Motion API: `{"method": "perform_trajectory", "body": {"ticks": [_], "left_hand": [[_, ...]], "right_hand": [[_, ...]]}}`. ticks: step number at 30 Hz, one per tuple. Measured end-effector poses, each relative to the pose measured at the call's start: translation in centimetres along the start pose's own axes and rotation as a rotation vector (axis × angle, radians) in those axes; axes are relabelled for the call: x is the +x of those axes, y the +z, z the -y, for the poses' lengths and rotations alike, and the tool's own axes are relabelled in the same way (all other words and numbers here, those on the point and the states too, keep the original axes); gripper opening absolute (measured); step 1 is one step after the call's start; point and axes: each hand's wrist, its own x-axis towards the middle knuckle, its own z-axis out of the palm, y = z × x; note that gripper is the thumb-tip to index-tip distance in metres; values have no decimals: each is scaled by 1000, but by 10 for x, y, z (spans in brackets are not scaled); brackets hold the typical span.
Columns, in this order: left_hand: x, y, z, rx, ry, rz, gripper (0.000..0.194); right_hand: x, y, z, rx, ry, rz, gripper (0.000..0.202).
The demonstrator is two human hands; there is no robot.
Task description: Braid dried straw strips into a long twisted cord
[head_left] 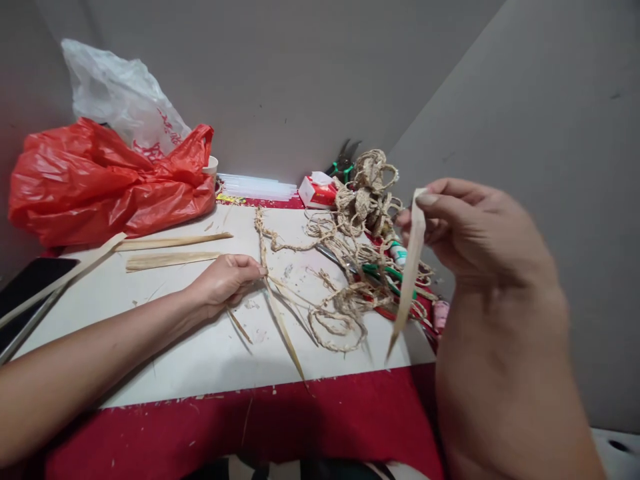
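Observation:
My left hand (pixel 231 281) pinches the braided straw cord (pixel 261 240) near the middle of the white board, where loose strands fan out toward the front. Raised at the right, my right hand (pixel 480 233) holds a pale flat straw strip (pixel 411 267) between thumb and fingers; the strip hangs down with its narrow end lowest. Two more flat strips (pixel 173 261) lie on the board behind my left forearm. A tangled heap of braided cord (pixel 345 313) spreads between my hands and up to the back right.
A red plastic bag (pixel 100 187) and a clear bag (pixel 125 93) stand back left. Behind are clear sticks (pixel 260 187), a tissue box (pixel 319 192) and green-handled cutters (pixel 343 170). Another green-handled tool (pixel 383 271) lies in the cord. The white board (pixel 185 360) rests on red cloth (pixel 330 427).

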Motion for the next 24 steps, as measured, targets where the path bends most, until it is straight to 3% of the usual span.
{"method": "perform_trajectory", "body": {"ticks": [3,6,7,11,18,24], "left_hand": [[1,2,2,5,7,10,20],[1,3,4,21,31,6,17],[2,3,5,26,40,4,15],[3,3,10,26,66,5,9],[2,4,11,22,110,40,15],[0,5,8,53,130,83,26]], "right_hand": [[-19,33,-1,87,21,235,12],[-36,77,-20,67,199,608,20],[-40,89,-28,69,225,651,22],[-50,115,-54,27,216,599,22],[-51,119,-73,-142,26,422,15],[-53,121,-77,-296,-106,374,8]]}}
